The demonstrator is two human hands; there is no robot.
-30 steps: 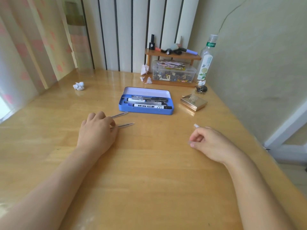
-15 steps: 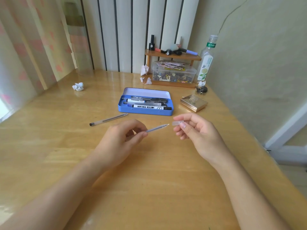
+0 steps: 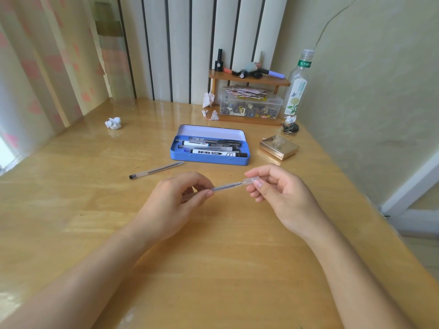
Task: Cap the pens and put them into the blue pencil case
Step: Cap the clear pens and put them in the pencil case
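Observation:
Above the wooden table [image 3: 213, 269], my left hand [image 3: 171, 205] grips a thin clear pen [image 3: 226, 186] by its back end, tip pointing right. My right hand [image 3: 282, 195] pinches a small clear cap [image 3: 250, 180], which meets the pen's tip. A second clear pen [image 3: 156, 170] lies uncapped on the table to the left, just in front of the blue pencil case [image 3: 209, 158]. The case is open and holds several pens and markers.
A gold box [image 3: 279, 148] sits right of the case. Behind it stand a wooden shelf [image 3: 249, 79] over a clear plastic box, a glass bottle [image 3: 297, 86] and crumpled paper balls [image 3: 113, 123]. The wall runs along the table's right edge.
My left hand lifted one pen off the table and my right hand brought the cap up; the two hands closed together until the cap reached the pen tip. The other pen stays on the table.

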